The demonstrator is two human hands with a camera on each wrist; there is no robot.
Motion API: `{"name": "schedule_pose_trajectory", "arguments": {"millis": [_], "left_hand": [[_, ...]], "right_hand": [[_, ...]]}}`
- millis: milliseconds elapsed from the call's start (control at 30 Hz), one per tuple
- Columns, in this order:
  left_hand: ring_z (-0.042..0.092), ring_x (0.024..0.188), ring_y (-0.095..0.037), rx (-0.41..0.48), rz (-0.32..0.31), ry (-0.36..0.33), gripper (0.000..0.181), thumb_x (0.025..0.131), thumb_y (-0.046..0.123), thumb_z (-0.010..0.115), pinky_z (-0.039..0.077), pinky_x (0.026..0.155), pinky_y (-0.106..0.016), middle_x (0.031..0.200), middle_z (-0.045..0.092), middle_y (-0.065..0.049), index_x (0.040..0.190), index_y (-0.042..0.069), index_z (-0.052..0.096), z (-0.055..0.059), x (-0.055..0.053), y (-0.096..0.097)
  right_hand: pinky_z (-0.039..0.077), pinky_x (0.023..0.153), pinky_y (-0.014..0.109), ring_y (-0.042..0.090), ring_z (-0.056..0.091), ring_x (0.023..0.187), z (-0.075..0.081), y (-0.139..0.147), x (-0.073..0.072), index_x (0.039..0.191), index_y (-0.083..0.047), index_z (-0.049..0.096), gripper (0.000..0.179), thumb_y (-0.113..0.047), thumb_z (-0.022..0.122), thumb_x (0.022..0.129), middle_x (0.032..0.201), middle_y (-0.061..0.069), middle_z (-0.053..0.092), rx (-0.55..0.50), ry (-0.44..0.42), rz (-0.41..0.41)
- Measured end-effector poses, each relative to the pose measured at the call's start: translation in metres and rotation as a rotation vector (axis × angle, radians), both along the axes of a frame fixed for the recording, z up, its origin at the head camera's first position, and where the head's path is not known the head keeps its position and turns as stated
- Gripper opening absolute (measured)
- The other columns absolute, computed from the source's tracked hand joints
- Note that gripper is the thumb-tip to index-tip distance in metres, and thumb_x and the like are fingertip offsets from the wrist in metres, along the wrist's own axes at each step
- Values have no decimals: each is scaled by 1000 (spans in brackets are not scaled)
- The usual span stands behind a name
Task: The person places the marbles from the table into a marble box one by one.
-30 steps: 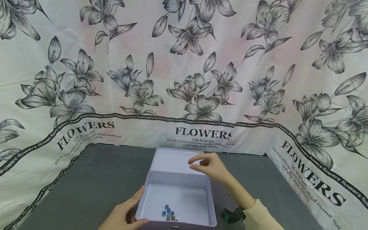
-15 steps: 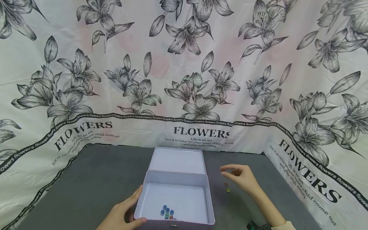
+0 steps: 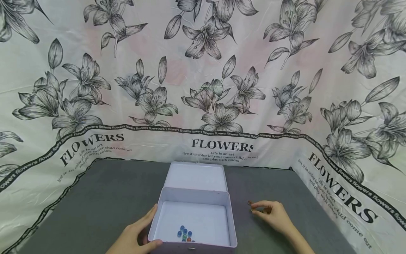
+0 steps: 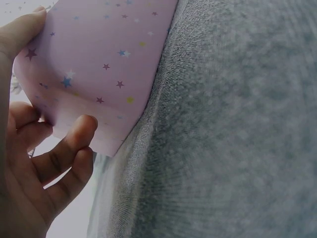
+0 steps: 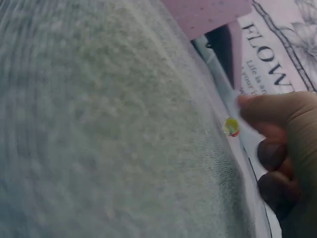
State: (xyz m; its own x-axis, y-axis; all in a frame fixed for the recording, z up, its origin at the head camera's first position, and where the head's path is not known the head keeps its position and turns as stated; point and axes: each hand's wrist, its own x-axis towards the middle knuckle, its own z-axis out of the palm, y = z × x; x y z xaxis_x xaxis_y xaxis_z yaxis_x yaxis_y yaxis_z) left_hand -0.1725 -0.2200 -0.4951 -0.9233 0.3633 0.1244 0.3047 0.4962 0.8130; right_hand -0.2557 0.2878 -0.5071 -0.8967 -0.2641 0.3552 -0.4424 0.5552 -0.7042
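A hinged pale-lilac tin box (image 3: 231,225) stands with its lid (image 3: 195,176) folded back. Several glass marbles (image 3: 185,231), mostly blue, lie near its front wall. My left hand (image 3: 136,231) holds the box at its front-left corner; the left wrist view shows the thumb at the edge and bent fingers beside the star-printed side (image 4: 99,64). Right of the box, my right hand (image 3: 274,213) is low over the table, thumb and forefinger curved beside a brownish marble (image 3: 249,203). A yellow-green marble (image 5: 231,125) shows just off the fingertips in the right wrist view, with red behind it.
The table has a dark grey cloth (image 3: 127,197). White flower-printed fabric (image 3: 152,148) hangs behind it and along both sides. The raised lid reaches close to the back fabric.
My right hand has moved from above the lid out to the right, then down to the marbles on the cloth. My left hand stays on the box.
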Motion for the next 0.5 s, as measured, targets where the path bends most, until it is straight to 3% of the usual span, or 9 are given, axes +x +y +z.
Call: {"name": "schedule_pose_trajectory", "arguments": {"millis": [100,333,500], "left_hand": [[55,82,1,10,-13,8,98,92,39,83,49,62,-22,169,28,-26,166,3,29,0,0,1],[54,106,-10,-42,28,-11,102,90,47,84,50,71,-22,170,29,-18,167,7,31,1,-1,2],[58,125,-23,-81,33,12,102,90,49,83,58,86,-29,170,31,-16,167,7,31,3,0,1]], "right_hand": [[32,40,20,-9,31,47,-6,4,1,100,-10,83,16,-9,88,85,56,-11,57,28,42,-12],[32,40,21,-8,33,43,-13,10,3,100,-15,84,16,-11,88,85,66,-7,70,-39,17,-91],[35,40,23,-5,37,43,-22,10,3,105,-15,83,22,-10,89,84,81,0,77,-58,74,-118]]}}
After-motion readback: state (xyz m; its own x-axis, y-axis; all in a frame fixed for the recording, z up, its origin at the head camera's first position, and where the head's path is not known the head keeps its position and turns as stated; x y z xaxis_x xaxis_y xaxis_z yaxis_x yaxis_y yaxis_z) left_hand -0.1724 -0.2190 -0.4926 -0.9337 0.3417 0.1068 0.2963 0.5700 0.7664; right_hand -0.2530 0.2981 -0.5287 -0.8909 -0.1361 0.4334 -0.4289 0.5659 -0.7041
